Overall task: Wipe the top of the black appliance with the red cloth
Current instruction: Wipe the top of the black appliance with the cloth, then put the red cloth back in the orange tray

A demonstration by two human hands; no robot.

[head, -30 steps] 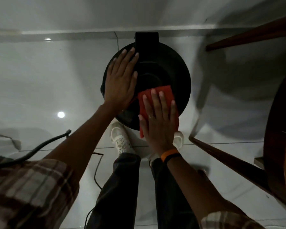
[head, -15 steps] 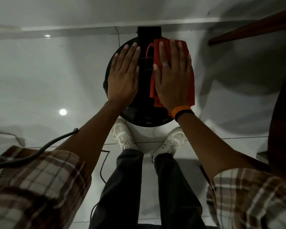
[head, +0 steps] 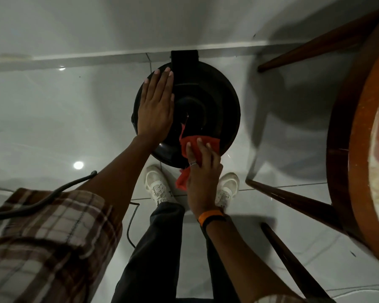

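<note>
The round black appliance [head: 214, 101] stands on the floor against the wall, seen from straight above. My left hand [head: 155, 108] lies flat on the left half of its top, fingers together and pointing to the wall. My right hand [head: 202, 171] presses the red cloth [head: 197, 145] onto the near edge of the top. Part of the cloth hangs down over the edge below my fingers, and a loose thread trails toward the lid's centre.
A glossy white tiled floor [head: 53, 127] surrounds the appliance. A round wooden table [head: 348, 149] with slanted legs [head: 293, 200] stands close on the right. A black cable [head: 59, 189] runs on the left. My white shoes [head: 158, 186] are just below the appliance.
My right hand has pulled the red cloth from the far right part of the top back to the near edge. The left hand has stayed flat on the left side.
</note>
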